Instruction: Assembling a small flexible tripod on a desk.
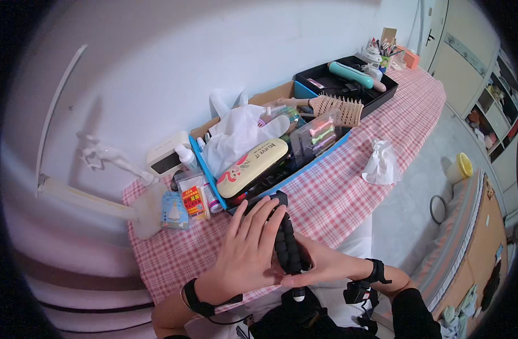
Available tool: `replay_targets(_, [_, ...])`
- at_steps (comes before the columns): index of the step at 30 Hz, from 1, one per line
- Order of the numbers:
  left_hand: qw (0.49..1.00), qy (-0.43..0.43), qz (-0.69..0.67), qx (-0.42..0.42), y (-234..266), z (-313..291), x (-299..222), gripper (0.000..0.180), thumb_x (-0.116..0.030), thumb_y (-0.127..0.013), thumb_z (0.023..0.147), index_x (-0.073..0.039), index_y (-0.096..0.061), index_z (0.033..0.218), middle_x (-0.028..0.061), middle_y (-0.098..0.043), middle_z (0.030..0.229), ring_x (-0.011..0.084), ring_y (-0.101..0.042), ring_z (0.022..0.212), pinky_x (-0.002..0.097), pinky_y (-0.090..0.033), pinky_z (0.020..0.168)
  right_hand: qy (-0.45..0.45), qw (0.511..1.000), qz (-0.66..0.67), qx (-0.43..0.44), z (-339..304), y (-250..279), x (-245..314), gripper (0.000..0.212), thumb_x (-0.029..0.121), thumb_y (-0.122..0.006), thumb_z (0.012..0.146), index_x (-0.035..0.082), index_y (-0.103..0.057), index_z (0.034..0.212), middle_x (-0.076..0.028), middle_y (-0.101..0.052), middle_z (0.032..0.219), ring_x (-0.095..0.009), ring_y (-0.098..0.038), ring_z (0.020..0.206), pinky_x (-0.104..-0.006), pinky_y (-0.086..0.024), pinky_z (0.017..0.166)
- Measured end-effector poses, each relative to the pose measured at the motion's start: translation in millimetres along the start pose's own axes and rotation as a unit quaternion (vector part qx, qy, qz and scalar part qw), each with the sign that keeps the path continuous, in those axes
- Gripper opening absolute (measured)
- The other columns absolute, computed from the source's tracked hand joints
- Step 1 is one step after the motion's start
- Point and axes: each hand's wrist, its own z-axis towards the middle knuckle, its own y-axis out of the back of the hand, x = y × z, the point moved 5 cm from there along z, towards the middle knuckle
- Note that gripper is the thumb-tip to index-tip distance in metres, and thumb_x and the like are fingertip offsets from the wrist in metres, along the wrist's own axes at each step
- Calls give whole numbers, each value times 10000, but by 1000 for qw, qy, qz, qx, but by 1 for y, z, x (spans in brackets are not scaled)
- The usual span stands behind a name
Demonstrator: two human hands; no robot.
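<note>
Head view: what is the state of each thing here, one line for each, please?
Left hand: open flat against the tripod.
Right hand: holding the tripod from below.
Tripod: black, legs together, held.
Box: open, full.
Tissue: crumpled on the tablecloth.

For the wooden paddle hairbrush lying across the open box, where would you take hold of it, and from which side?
Judging by its pose, grip the wooden hairbrush by its narrow handle, coming from above on the wall side. The handle points left over the cardboard box and looks free, while the wide head lies bristles up, awkward for fingers to close on.
</note>
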Motion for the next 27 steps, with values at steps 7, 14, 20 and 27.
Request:
replay_targets(7, [1000, -8, -18, 16, 3, 0, -13, 1049, -428, -768, 590, 28, -277, 1398, 238, -277, 1441, 367, -296, 1350, 572, -149, 1099, 25, 999, 31, -31, -9, -6, 6, 679, 220, -723, 820, -73, -295, 1259, -113, -593, 1027, -145, -592, 920, -291, -489, 813])
replay_targets(14, [997, -15, -75, 7, 0, -4, -15, 1181, -504, -800, 557, 25, -194, 1423, 237, -262, 1439, 381, -282, 1349, 582, -125, 1097, -21, 997, 58, -40, -13, -10, 4, 550, 262, -599, 915, -65, -317, 1256, -69, -557, 961, -126, -556, 838, -274, -476, 740])
replay_targets(20, [996, 0, -83, 23, -5, -5, -5, 1226, -517, -815, 544, 43, -160, 1416, 247, -326, 1376, 383, -330, 1306, 558, -159, 1092, -15, 997, 58, -55, -10, -4, 4, 576, 387, -418, 991, -97, -334, 1292, -105, -517, 1061, -148, -503, 982, -272, -422, 871])
replay_targets(27, [994, 15, -101, 29, -7, -5, 5, 1177, -519, -820, 544, 69, -217, 1366, 269, -375, 1320, 386, -379, 1263, 520, -204, 1083, -14, 992, -51, -112, -17, 0, 8, 560, 362, -371, 1006, -96, -322, 1325, -197, -561, 1113, -228, -569, 988, -322, -448, 845])
